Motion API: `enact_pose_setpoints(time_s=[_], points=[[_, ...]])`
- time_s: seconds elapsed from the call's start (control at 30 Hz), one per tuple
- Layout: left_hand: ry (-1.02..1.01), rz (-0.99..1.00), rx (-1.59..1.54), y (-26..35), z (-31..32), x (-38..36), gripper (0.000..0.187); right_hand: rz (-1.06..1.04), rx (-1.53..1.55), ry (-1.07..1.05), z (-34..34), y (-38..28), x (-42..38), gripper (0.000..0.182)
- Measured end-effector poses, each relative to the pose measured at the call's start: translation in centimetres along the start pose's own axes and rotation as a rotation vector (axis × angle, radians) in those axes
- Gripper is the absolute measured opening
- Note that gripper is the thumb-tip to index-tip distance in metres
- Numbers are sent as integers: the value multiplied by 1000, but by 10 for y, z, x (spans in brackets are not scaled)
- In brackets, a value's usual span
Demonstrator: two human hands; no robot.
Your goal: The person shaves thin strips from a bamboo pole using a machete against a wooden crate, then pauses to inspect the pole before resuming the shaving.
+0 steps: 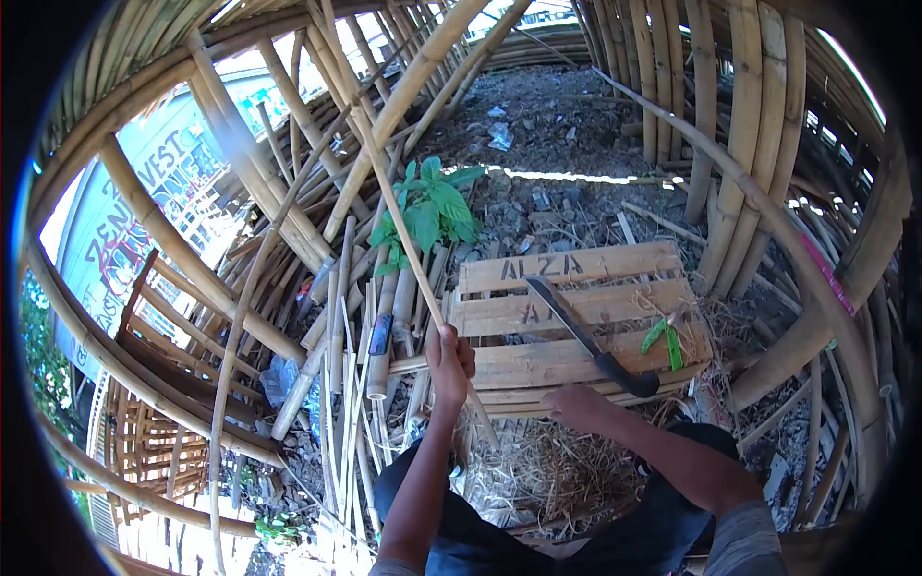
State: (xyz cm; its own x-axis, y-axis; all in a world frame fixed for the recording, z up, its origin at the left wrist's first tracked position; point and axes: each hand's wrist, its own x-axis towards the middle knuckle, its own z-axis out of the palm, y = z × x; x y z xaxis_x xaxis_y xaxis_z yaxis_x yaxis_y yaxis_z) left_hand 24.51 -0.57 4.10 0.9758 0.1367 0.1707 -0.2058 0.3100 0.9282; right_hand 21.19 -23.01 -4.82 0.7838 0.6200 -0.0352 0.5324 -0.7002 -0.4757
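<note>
Bamboo poles crowd round a pallet worktop (576,307). Left hand (448,363) grips thin bamboo stick (403,230), tilted up-left; right hand (576,401) open on edge nr machete (591,336). Risk: stick snags stacked poles, or right hand brushes blade.

Curved walls of stacked tan bamboo poles (740,144), dark littered earth floor (567,125), pale wooden slatted pallet (576,307), green leafy plant (427,211), dappled sunlight.
</note>
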Motion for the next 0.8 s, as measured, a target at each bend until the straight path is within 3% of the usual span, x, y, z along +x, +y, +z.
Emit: enact_pose_setpoints(time_s=[0.17, 0.47, 0.6, 0.67, 0.8], points=[[5, -72, 38, -9, 12, -4, 23, -54, 19, 123, -18, -17, 7, 29], [-103, -77, 105, -19, 29, -14, 21, -122, 469, 406, -49, -25, 13, 27], [-157, -144, 106, -25, 35, -21, 19, -15, 530, 491, -71, -30, 9, 27], [-164, -63, 189, -34, 37, -24, 18, 5, 708, 681, -75, -25, 15, 25], [-175, -133, 178, -42, 44, -33, 20, 3, 798, 699, -91, -34, 16, 23]])
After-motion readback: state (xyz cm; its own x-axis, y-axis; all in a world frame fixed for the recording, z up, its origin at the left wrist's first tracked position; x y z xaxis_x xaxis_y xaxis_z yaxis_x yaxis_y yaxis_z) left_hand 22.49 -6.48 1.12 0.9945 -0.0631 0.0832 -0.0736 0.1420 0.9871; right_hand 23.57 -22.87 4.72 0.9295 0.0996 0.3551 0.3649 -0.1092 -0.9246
